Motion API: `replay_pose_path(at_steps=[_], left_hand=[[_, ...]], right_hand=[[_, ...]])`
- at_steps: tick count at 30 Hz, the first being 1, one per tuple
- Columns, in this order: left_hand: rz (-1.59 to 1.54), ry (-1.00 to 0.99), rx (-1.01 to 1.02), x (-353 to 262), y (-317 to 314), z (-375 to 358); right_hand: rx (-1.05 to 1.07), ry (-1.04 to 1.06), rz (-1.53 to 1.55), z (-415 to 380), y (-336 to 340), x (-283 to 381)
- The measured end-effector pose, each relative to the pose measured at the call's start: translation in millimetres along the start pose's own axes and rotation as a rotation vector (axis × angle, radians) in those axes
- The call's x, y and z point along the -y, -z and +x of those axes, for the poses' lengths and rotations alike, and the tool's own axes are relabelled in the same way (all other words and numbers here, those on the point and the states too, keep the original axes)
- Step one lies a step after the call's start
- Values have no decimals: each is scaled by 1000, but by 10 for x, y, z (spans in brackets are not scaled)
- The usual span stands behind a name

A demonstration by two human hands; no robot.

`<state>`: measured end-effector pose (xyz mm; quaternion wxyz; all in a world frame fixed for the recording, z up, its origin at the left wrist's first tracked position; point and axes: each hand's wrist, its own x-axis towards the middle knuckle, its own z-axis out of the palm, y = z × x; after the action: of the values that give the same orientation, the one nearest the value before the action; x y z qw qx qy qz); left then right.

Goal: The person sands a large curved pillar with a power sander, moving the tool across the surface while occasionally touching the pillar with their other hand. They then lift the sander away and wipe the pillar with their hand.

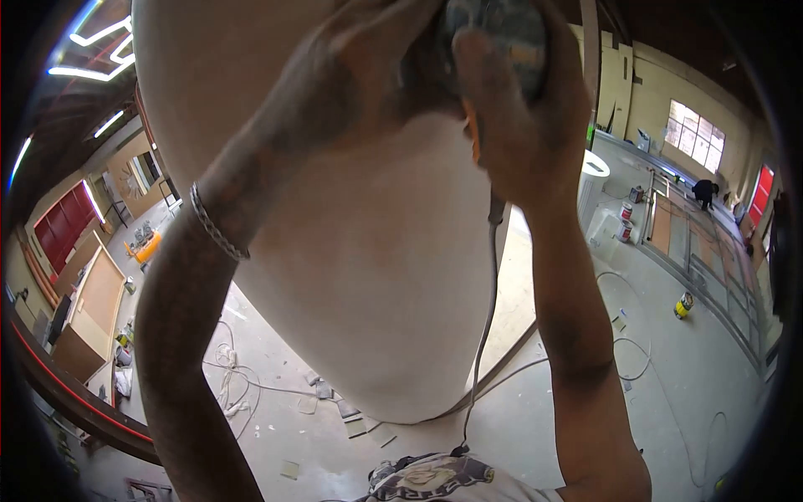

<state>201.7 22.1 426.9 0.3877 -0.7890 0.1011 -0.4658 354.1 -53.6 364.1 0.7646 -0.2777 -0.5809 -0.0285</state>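
Both my hands are raised close to the camera, gripping a round grey power tool [493,33] pressed against a large smooth white rounded form [368,276]. My left hand [368,58] wraps the tool's left side; a metal bracelet [219,224] sits on that wrist. My right hand [519,109] clasps the tool from the right and below. A grey cord [485,309] hangs from the tool down toward my waist.
Far below lies a dusty workshop floor [694,376] with loose cables [230,368], sanding sheets [351,414], paint cans [683,305], wooden panels [96,297] at left and long frames [703,251] at right. A person in black [705,192] bends over in the distance.
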Motion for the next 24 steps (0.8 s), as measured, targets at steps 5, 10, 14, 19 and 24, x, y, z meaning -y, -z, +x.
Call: replay_pose_path(at_steps=[5,10,14,19,24], left_hand=[[-161,2,7,329,-16,306],[-212,-37,36,378,-51,370],[-171,-138,-54,297,-160,229],[-125,-4,-21,169,-98,132],[-37,91,36,6,-74,16]], right_hand=[[45,158,123,337,-42,171],[33,136,101,447,-32,95],[-38,119,109,355,-20,-82],[93,92,220,203,8,53],[124,119,200,58,104,17]])
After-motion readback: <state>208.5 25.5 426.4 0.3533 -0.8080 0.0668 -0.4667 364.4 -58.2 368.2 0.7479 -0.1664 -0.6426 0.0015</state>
